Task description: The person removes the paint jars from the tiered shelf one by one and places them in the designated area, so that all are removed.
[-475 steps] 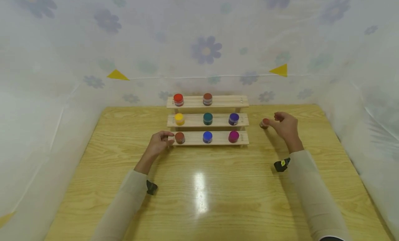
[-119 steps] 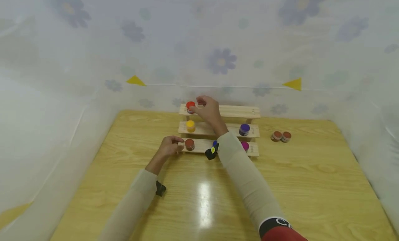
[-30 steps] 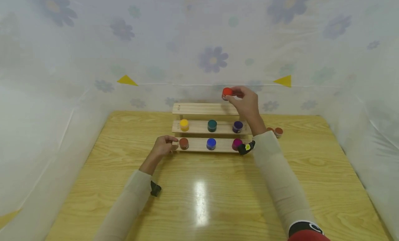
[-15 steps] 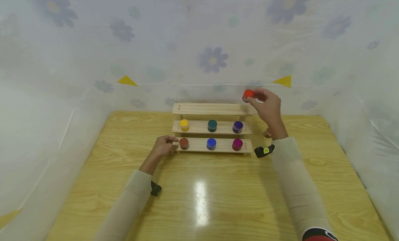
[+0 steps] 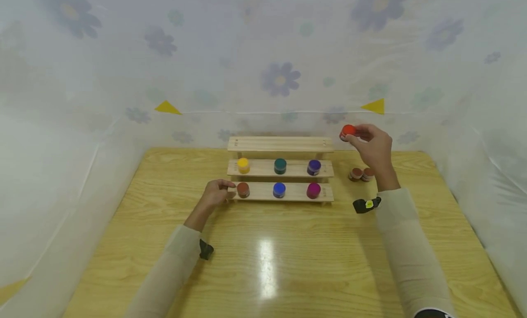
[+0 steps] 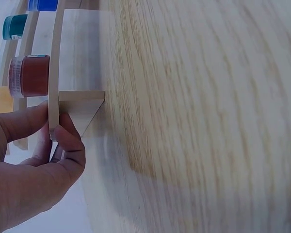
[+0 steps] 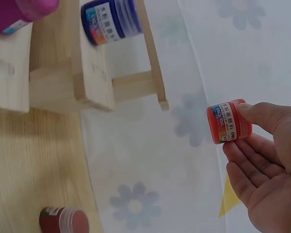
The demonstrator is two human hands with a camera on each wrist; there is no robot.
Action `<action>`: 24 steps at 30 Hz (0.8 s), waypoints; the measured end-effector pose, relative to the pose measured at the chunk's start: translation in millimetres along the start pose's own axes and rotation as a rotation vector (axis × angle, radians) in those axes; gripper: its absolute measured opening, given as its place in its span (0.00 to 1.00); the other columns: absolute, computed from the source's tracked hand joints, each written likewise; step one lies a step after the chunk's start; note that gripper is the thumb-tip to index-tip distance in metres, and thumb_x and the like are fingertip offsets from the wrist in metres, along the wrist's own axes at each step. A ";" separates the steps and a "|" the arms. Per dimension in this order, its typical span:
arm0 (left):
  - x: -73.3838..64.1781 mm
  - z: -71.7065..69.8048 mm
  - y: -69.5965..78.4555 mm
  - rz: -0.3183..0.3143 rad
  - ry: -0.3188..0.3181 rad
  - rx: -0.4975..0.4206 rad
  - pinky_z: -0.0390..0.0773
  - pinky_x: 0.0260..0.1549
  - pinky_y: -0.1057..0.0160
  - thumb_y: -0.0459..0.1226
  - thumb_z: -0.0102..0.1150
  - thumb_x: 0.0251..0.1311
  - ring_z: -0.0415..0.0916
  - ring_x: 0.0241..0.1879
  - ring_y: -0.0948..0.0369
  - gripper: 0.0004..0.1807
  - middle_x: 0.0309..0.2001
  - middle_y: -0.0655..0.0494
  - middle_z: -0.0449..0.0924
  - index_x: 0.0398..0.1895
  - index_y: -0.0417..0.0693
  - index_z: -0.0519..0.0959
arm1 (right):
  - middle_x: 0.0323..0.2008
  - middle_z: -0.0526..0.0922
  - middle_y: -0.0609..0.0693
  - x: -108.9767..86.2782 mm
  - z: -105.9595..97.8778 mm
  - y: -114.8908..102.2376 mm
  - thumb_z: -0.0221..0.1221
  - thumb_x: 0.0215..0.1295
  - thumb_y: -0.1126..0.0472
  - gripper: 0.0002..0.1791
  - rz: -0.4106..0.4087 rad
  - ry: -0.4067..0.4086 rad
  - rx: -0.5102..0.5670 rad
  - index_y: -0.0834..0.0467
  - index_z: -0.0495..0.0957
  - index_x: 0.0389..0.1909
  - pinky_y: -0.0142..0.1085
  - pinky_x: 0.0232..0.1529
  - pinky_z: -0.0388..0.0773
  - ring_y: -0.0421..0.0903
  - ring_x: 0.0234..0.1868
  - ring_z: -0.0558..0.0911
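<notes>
Place: screened booth (image 5: 45, 162); building type cannot be told | yellowish wood-grain rectangular tabletop (image 5: 321, 254) enclosed at back and both sides by white, purple-flowered sheeting (image 5: 222, 39)

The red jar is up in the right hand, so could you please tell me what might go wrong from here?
The red jar could slip, since the right hand pinches it in midair. If lowered carelessly, it might knock the two brown jars close together on the table. The left hand grips the end of the rack, so a jerk there might topple the six jars on it.
</notes>
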State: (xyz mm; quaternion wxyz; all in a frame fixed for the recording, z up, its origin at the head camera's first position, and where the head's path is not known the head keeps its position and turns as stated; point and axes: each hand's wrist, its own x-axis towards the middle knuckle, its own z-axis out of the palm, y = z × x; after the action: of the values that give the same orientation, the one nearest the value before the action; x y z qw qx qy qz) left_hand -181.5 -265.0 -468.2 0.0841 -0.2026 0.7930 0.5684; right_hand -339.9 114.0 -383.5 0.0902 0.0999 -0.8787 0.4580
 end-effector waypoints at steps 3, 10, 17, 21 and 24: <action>0.8 -0.1 -1.3 0.001 0.002 -0.009 0.74 0.31 0.64 0.29 0.59 0.58 0.65 0.30 0.61 0.15 0.35 0.53 0.67 0.49 0.35 0.76 | 0.51 0.79 0.62 -2.0 -2.6 7.9 0.59 0.63 0.48 0.26 0.016 0.003 -0.022 0.62 0.75 0.56 0.46 0.59 0.72 0.52 0.51 0.77; 2.0 -0.7 -4.5 -0.008 0.002 -0.023 0.74 0.32 0.64 0.28 0.59 0.58 0.66 0.30 0.61 0.15 0.35 0.53 0.68 0.49 0.35 0.76 | 0.48 0.80 0.60 -5.8 -6.7 27.9 0.60 0.62 0.48 0.25 0.042 0.037 -0.025 0.61 0.76 0.54 0.43 0.57 0.73 0.25 0.38 0.71; 0.9 -0.3 -4.2 -0.017 0.004 -0.016 0.74 0.33 0.64 0.29 0.59 0.58 0.66 0.31 0.61 0.15 0.35 0.53 0.67 0.49 0.36 0.76 | 0.38 0.79 0.40 -10.1 -20.0 44.5 0.61 0.61 0.46 0.27 0.091 0.050 -0.049 0.62 0.77 0.53 0.43 0.56 0.74 0.21 0.34 0.69; -0.5 -1.2 -2.9 -0.003 0.007 -0.016 0.74 0.31 0.64 0.28 0.59 0.58 0.66 0.29 0.61 0.15 0.34 0.53 0.68 0.49 0.35 0.76 | 0.36 0.76 0.35 -12.7 -25.9 56.7 0.60 0.61 0.45 0.28 0.110 0.054 -0.068 0.62 0.76 0.54 0.41 0.55 0.74 0.20 0.34 0.68; -0.9 -2.0 -2.4 0.008 0.006 -0.014 0.74 0.31 0.64 0.28 0.59 0.57 0.66 0.28 0.61 0.15 0.33 0.54 0.67 0.48 0.35 0.76 | 0.41 0.79 0.46 -15.8 -28.3 67.2 0.60 0.61 0.46 0.28 0.123 0.059 -0.082 0.63 0.75 0.55 0.37 0.53 0.74 0.19 0.33 0.67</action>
State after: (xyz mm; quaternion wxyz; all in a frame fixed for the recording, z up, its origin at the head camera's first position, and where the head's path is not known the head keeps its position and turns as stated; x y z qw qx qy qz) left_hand -179.5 -267.3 -469.3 0.0779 -0.2018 0.7902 0.5735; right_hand -340.2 176.4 -424.4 0.0916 0.0287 -0.8982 0.4290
